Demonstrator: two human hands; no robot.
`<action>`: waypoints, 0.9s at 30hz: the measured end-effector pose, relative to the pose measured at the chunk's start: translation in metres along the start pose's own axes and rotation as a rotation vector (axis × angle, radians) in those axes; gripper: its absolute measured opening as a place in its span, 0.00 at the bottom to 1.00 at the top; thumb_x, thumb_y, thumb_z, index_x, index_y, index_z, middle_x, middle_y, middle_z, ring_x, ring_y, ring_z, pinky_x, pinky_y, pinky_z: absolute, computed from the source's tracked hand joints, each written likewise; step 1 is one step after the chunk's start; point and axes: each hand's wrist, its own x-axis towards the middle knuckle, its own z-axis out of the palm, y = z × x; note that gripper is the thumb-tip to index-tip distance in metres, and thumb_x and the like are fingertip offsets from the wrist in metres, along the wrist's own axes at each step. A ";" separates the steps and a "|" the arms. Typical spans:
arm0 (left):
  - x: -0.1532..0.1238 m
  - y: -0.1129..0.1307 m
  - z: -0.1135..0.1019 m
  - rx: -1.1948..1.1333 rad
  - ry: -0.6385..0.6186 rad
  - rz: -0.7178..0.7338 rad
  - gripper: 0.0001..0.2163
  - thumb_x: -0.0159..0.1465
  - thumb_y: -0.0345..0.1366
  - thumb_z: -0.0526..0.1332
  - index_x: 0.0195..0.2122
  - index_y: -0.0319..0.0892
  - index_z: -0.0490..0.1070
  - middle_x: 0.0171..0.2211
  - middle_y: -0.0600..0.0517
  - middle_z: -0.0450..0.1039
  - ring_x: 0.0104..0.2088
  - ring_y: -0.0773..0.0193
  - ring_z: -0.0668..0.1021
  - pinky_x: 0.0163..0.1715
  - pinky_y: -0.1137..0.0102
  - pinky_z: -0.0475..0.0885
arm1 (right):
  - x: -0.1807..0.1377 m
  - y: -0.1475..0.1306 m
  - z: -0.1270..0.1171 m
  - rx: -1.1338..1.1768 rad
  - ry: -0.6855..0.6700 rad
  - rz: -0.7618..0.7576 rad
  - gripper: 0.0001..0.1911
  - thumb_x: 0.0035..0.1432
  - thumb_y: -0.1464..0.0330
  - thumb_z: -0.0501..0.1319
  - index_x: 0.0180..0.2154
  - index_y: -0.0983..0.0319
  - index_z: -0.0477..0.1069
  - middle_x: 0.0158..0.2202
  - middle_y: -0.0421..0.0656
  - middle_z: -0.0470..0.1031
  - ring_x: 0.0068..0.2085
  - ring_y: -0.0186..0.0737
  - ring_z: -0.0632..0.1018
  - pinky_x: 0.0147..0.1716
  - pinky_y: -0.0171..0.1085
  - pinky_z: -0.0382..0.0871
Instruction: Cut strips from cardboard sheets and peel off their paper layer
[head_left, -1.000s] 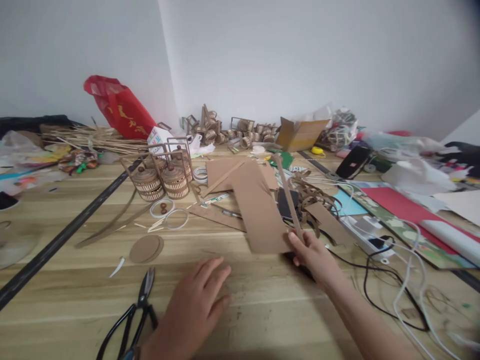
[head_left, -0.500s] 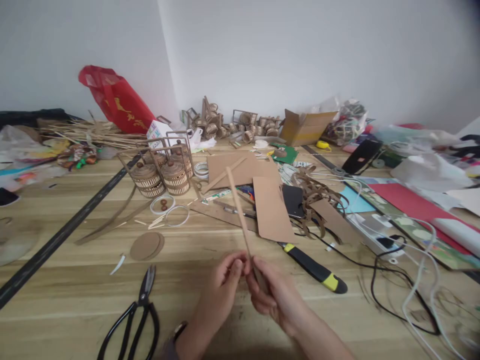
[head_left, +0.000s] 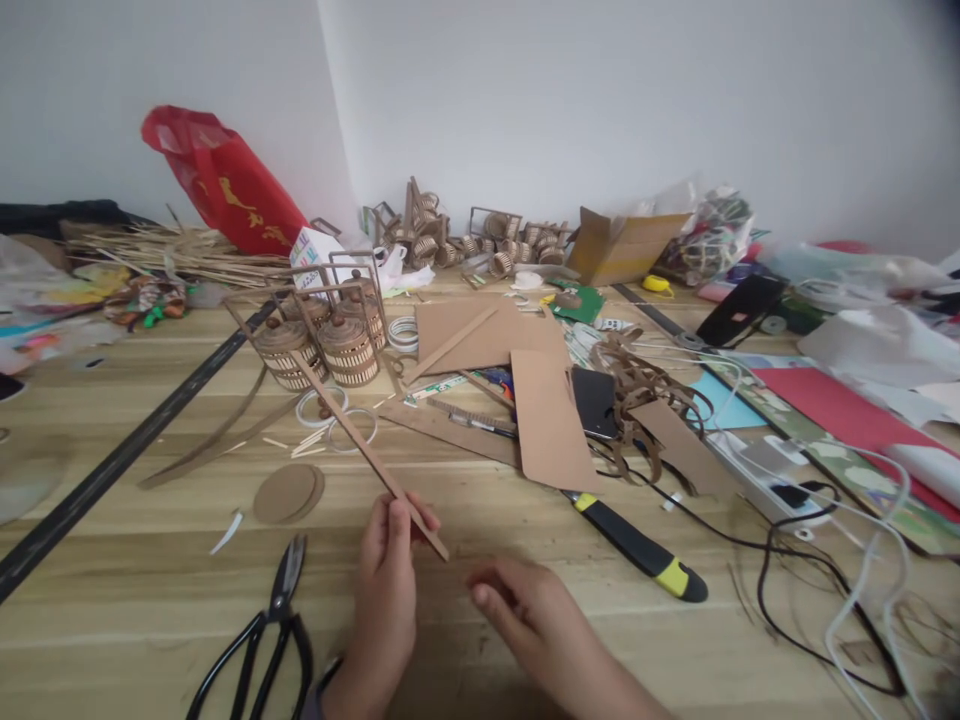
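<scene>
A narrow brown cardboard strip is pinched in my left hand, close to its near end. It slants up and to the left, its far end overlapping the small lidded baskets in view. My right hand is apart from the strip, just to its right, with fingers loosely curled, the thumb away from them and nothing visible in it. Black-handled scissors lie left of my left hand. Beyond them are round cardboard discs. A black and yellow utility knife lies right of my right hand.
White rings and short sticks lie before the baskets. Flat cardboard pieces, a phone and curled brown strips cover the middle. Cables run by a power strip. A red bag and a cardboard box stand behind.
The strip has swung from nearly upright to a leftward slant. My right hand has let go of it and moved off to the right; my left hand now holds it, further left.
</scene>
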 end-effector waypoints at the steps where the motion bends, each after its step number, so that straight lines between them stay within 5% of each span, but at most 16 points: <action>1: 0.001 0.000 -0.001 0.002 0.013 0.029 0.25 0.60 0.62 0.62 0.35 0.41 0.72 0.28 0.52 0.73 0.32 0.62 0.76 0.32 0.71 0.73 | -0.003 0.001 -0.004 -0.036 0.036 -0.001 0.25 0.68 0.51 0.48 0.32 0.60 0.72 0.27 0.43 0.75 0.29 0.37 0.73 0.28 0.35 0.63; 5: 0.001 0.006 -0.004 0.028 0.031 0.143 0.22 0.66 0.59 0.58 0.36 0.42 0.70 0.29 0.53 0.71 0.33 0.63 0.75 0.31 0.71 0.73 | -0.023 0.016 -0.021 -0.173 0.203 -0.068 0.21 0.70 0.57 0.48 0.36 0.59 0.75 0.32 0.46 0.78 0.34 0.41 0.78 0.34 0.38 0.72; 8: 0.005 0.013 -0.006 0.050 0.074 0.236 0.21 0.67 0.58 0.56 0.37 0.43 0.68 0.28 0.53 0.72 0.31 0.63 0.76 0.31 0.71 0.74 | -0.041 0.041 -0.024 -0.399 0.244 -0.215 0.15 0.68 0.61 0.53 0.46 0.57 0.75 0.45 0.50 0.80 0.47 0.47 0.79 0.46 0.45 0.74; 10: 0.009 0.018 -0.007 0.097 0.113 0.322 0.21 0.68 0.58 0.54 0.36 0.43 0.67 0.28 0.53 0.72 0.29 0.64 0.76 0.31 0.70 0.74 | -0.052 0.058 -0.019 -0.560 0.215 -0.384 0.21 0.66 0.62 0.56 0.58 0.57 0.70 0.56 0.52 0.76 0.57 0.53 0.75 0.54 0.51 0.70; 13: 0.012 0.024 -0.008 0.152 0.159 0.432 0.20 0.69 0.58 0.52 0.34 0.45 0.65 0.27 0.53 0.72 0.27 0.64 0.75 0.30 0.69 0.74 | -0.059 0.065 -0.002 -0.689 0.012 -0.691 0.37 0.62 0.55 0.60 0.69 0.60 0.56 0.63 0.54 0.69 0.63 0.60 0.69 0.61 0.60 0.60; 16: 0.005 0.029 -0.011 0.160 0.193 0.461 0.19 0.71 0.55 0.50 0.34 0.46 0.64 0.27 0.53 0.73 0.28 0.63 0.75 0.32 0.68 0.73 | -0.049 0.041 0.020 -0.638 -0.305 -0.880 0.44 0.62 0.47 0.56 0.71 0.61 0.48 0.64 0.51 0.68 0.64 0.57 0.68 0.65 0.59 0.54; 20: -0.018 0.036 -0.022 0.087 0.187 0.449 0.17 0.72 0.53 0.51 0.35 0.46 0.65 0.29 0.54 0.71 0.32 0.62 0.76 0.37 0.67 0.73 | 0.000 -0.005 0.047 -0.616 -0.480 -0.682 0.34 0.69 0.53 0.49 0.71 0.56 0.46 0.71 0.45 0.54 0.72 0.48 0.53 0.70 0.58 0.37; 23: -0.034 0.042 -0.035 0.027 0.154 0.456 0.17 0.71 0.54 0.52 0.37 0.45 0.66 0.29 0.54 0.71 0.32 0.62 0.75 0.36 0.67 0.73 | 0.051 -0.016 0.055 -0.710 -0.308 -0.431 0.32 0.70 0.54 0.48 0.70 0.56 0.51 0.72 0.43 0.52 0.72 0.46 0.50 0.70 0.55 0.33; 27: -0.045 0.051 -0.048 -0.069 0.066 0.423 0.16 0.70 0.53 0.56 0.37 0.44 0.67 0.28 0.55 0.72 0.29 0.63 0.75 0.31 0.69 0.71 | 0.086 0.001 0.046 -0.777 -0.062 -0.133 0.33 0.71 0.58 0.42 0.70 0.69 0.50 0.72 0.54 0.49 0.72 0.52 0.52 0.69 0.59 0.40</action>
